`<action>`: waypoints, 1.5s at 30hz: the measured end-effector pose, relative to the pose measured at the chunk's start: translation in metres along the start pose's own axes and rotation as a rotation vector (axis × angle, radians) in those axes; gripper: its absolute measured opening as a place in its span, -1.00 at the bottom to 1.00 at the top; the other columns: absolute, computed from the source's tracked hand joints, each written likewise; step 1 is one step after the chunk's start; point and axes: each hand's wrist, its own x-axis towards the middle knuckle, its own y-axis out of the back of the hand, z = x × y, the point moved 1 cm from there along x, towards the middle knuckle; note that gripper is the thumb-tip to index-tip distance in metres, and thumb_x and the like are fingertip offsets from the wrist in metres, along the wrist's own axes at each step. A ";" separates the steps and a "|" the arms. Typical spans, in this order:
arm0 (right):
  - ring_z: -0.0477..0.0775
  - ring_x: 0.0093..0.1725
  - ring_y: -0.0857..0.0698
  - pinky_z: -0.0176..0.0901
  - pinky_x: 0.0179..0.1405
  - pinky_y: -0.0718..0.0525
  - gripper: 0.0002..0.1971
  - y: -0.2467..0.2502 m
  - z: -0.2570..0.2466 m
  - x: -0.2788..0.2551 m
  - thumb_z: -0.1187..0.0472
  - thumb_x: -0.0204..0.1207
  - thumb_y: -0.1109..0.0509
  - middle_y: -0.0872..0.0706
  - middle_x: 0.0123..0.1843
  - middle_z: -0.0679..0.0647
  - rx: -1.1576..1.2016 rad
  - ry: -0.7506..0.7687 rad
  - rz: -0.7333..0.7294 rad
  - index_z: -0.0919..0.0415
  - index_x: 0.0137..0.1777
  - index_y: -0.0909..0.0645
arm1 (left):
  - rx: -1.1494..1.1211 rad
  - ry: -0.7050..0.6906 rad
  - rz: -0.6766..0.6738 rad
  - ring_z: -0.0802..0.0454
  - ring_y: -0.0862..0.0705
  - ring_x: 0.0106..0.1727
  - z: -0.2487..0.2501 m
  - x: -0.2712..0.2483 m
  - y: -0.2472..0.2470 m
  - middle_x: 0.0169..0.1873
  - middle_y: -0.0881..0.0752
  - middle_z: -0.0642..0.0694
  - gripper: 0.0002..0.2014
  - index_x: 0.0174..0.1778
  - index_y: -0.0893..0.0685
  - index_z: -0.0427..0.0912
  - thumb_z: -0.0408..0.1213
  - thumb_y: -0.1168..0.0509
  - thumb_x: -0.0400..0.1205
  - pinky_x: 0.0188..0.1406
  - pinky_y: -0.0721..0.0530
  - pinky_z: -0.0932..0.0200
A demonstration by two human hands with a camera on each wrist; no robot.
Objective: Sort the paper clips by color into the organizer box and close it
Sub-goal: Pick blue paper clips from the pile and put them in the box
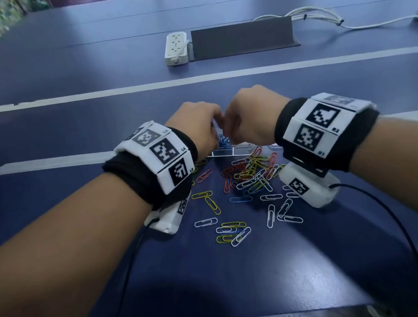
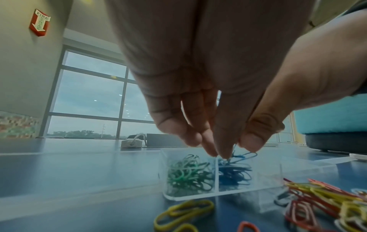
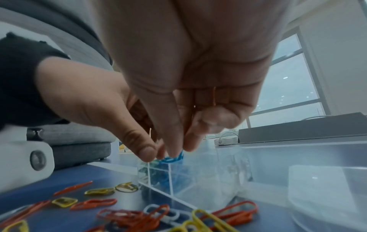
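Blue table (image 1: 241,272): left hand (image 1: 196,126), right hand (image 1: 250,117) pinching blue clips (image 2: 241,157) over organizer box (image 2: 190,198).

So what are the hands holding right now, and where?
Both hands pinch blue paper clips by their upper ends at the fingertips, above the organizer box's blue compartment.

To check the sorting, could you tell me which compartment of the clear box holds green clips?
The far-left compartment of the clear organizer box; its neighbour holds blue paper clips.
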 end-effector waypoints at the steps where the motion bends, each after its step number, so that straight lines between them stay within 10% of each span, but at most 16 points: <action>1: 0.21 -0.05 -0.76 -0.08 0.01 -0.73 -0.87 -0.001 0.000 0.002 0.27 0.40 -0.42 -0.83 -0.08 0.17 -0.002 0.005 0.009 0.14 -0.14 -0.80 | -0.001 0.006 -0.001 -0.07 -0.66 0.13 0.001 0.001 -0.001 0.00 -0.77 -0.10 -0.73 0.10 -0.67 -0.10 -0.43 -0.28 0.52 -0.01 -0.50 0.20; 9: 0.07 -0.11 -0.57 -0.15 0.03 -0.60 -0.86 0.002 0.011 0.004 0.13 0.49 -0.39 -0.61 -0.15 -0.02 0.007 0.029 0.067 0.03 0.01 -0.72 | -0.142 0.052 0.057 0.08 -0.60 -0.18 -0.008 0.002 0.004 -0.22 -0.74 0.03 -0.70 0.10 -0.62 -0.04 -0.32 -0.45 0.47 -0.12 -0.45 0.25; 30: 0.01 -0.12 -0.64 -0.24 -0.06 -0.56 -0.81 0.002 0.013 -0.004 0.19 0.49 -0.38 -0.79 -0.14 -0.01 0.039 0.076 0.004 0.01 0.00 -0.81 | 0.128 -0.074 -0.055 -0.13 -0.60 0.24 -0.006 -0.003 -0.004 0.13 -0.72 -0.11 -0.73 0.20 -0.70 0.00 -0.15 -0.23 0.62 0.22 -0.57 0.03; 35: -0.17 -0.38 -0.57 -0.32 -0.27 -0.53 -0.84 0.007 0.015 -0.036 0.17 0.41 -0.42 -0.72 -0.31 -0.11 -0.117 0.202 -0.096 -0.03 -0.10 -0.80 | 0.092 -0.141 -0.007 0.00 -0.56 -0.10 -0.010 -0.015 0.004 -0.22 -0.63 0.02 -0.84 -0.05 -0.75 -0.04 -0.13 -0.32 0.56 0.03 -0.53 0.18; 38: -0.07 -0.15 -0.69 -0.34 -0.25 -0.56 -0.85 -0.006 0.015 -0.049 0.11 0.40 -0.45 -0.81 -0.16 -0.09 -0.279 0.240 -0.260 -0.06 -0.06 -0.78 | 0.130 -0.210 -0.159 0.08 -0.57 -0.25 -0.003 -0.030 0.000 -0.38 -0.63 0.08 -0.83 -0.16 -0.79 -0.05 -0.05 -0.38 0.50 -0.11 -0.58 0.24; 45: -0.06 -0.23 -0.65 -0.31 -0.23 -0.62 -0.87 -0.004 0.024 -0.047 0.16 0.38 -0.46 -0.75 -0.31 -0.13 -0.232 0.191 -0.274 -0.04 -0.11 -0.78 | 0.207 -0.262 -0.306 0.05 -0.54 -0.20 0.016 -0.034 -0.028 -0.46 -0.50 0.13 -0.77 -0.06 -0.73 -0.01 0.01 -0.42 0.46 -0.12 -0.61 0.19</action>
